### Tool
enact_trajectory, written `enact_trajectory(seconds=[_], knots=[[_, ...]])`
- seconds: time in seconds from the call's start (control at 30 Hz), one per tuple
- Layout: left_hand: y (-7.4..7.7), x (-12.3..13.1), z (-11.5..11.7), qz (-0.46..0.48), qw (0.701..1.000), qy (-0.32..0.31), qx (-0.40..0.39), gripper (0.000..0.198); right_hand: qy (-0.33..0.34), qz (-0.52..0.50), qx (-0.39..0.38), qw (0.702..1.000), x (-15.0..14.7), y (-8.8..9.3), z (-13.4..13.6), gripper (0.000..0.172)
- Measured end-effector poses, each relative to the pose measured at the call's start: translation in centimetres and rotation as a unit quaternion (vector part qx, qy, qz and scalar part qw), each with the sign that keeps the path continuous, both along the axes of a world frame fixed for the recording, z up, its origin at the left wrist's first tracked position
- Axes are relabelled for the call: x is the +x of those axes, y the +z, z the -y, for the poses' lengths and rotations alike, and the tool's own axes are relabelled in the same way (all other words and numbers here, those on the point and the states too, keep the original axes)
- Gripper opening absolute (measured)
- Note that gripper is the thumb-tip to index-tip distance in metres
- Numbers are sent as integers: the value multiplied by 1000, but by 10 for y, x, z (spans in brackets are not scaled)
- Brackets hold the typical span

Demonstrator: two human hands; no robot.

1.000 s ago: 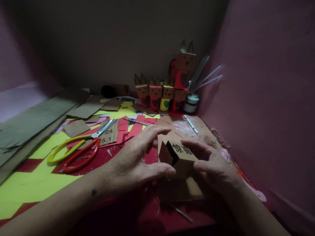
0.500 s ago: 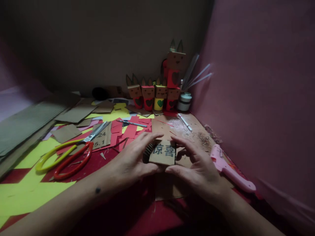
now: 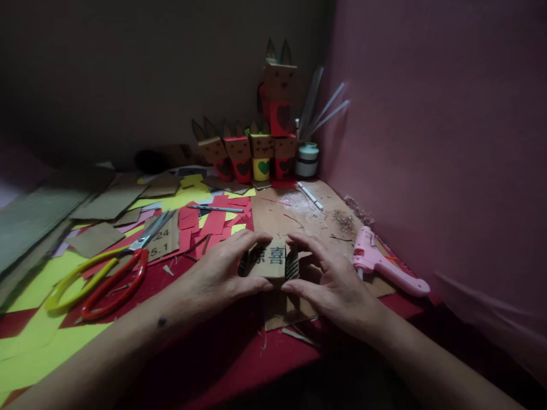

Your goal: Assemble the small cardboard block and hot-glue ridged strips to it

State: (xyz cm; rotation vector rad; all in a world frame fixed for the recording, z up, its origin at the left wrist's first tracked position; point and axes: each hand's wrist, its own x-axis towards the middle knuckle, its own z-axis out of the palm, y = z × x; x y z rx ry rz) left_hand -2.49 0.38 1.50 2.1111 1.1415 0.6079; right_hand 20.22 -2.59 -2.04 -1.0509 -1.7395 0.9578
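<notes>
A small cardboard box with dark printed characters on top is held between my two hands. Corrugated, striped edges show on its sides. My left hand grips its left end, thumb on the near edge and fingers on the far one. From the right, my right hand pinches it with thumb and index finger, the other fingers curled. A flat cardboard piece lies beneath the hands on the red surface.
Yellow-and-red scissors lie at left among paper and cardboard scraps. A pink glue gun rests at right. Box-headed figures stand at the back beside a pale pot. A white pen and a striped pencil lie nearer.
The box has turned slightly in my hands, so the striped edge on its right side now shows. The whole view has shifted, with the background sitting further left and higher.
</notes>
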Motion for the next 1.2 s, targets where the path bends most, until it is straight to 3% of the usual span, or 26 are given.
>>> enact_trajectory(seconds=[0.1,0.27,0.57,0.67,0.83,0.97,1.07,1.2], knots=[[-1,-3,-3,-8,1000,-1,15,55,-33,104,88,990,4,1,5,53],[1,-6,-3,-27,1000,-6,10,58,-54,286,212,933,10,4,15,35],[-1,-10,-4,-53,998,-12,17,57,-9,431,210,878,12,5,19,26],[-2,-9,-4,-68,997,-15,23,55,-14,441,233,867,14,8,21,25],[-5,-9,-5,-84,995,-25,51,52,-29,382,276,881,24,16,30,22],[-8,-11,-5,-100,992,-28,65,53,-97,335,306,886,53,17,36,32],[-9,-13,-3,-109,990,-25,80,59,-217,365,292,857,85,7,40,41],[-10,-15,0,-111,989,-22,93,72,-241,437,242,832,114,-11,40,48]])
